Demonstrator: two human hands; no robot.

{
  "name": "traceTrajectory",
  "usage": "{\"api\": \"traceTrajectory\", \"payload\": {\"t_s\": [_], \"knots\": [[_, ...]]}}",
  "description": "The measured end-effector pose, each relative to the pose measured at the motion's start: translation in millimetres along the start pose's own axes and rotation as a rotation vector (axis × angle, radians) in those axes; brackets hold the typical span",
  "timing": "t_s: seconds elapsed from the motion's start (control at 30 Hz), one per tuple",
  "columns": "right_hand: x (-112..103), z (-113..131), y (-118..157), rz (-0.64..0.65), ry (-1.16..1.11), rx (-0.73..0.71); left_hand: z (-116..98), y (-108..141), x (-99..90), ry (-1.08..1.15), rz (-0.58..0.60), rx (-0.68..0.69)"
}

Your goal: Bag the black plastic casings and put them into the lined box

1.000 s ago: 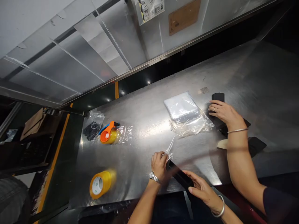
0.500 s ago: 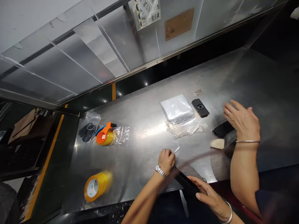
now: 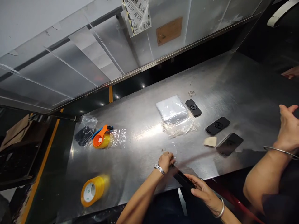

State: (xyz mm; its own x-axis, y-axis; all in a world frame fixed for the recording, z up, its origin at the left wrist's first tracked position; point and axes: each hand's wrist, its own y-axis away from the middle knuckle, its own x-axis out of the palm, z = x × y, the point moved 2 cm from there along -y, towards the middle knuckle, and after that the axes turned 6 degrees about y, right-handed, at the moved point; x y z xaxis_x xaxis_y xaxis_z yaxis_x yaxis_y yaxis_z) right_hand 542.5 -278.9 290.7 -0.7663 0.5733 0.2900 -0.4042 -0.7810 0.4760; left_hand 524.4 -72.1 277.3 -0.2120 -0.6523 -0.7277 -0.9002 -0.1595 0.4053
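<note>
While the right hand (image 3: 202, 188) wraps its thumb and fingers around the lower end of a long black object (image 3: 182, 178), the left hand (image 3: 165, 161), a metal-band wristwatch (image 3: 159, 169) on its wrist, closes its curled fingers on the upper end; the tips are hidden. That object slants between both hands at the near edge of the steel table (image 3: 137, 168). Farther right lie three flat black devices (image 3: 218, 125) with circular marks, one of them just beside a stack of clear plastic bags (image 3: 173, 109). Near the other two is a cream block (image 3: 210, 142). Leftward are a roll of yellow tape (image 3: 100, 186) and an orange tape dispenser (image 3: 102, 136), close to a clear bag (image 3: 91, 122) with dark contents. At the right edge, a co-worker's hand (image 3: 288, 130) is raised, well apart from the black object.
</note>
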Motion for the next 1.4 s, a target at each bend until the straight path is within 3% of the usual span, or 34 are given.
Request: {"api": "traceTrajectory", "payload": {"t_s": [0.27,0.53,0.7,0.93,1.13,1.4], "knots": [[-4.1,-7.6,-3.9,-0.018,-0.009,-0.019,5.4,-4.0,-11.8,0.174,0.083,0.152],[-5.6,-9.6,-7.5,-0.14,0.127,-0.022,1.2,4.2,-19.2,0.276,0.037,0.199],[-5.9,-21.4,-8.9,-0.337,0.467,-0.056,0.9,8.7,-13.4,0.309,-0.041,0.152],[4.3,-24.2,-6.2,-0.539,0.969,-0.278,0.2,11.5,-2.3,0.288,-0.215,-0.013],[20.7,-27.4,-7.8,-0.634,1.121,-0.373,-4.0,14.6,0.2,0.283,-0.324,-0.106],[28.2,-24.2,-8.7,-0.627,1.179,-0.375,-7.5,20.5,2.0,0.352,-0.437,-0.175]]}}
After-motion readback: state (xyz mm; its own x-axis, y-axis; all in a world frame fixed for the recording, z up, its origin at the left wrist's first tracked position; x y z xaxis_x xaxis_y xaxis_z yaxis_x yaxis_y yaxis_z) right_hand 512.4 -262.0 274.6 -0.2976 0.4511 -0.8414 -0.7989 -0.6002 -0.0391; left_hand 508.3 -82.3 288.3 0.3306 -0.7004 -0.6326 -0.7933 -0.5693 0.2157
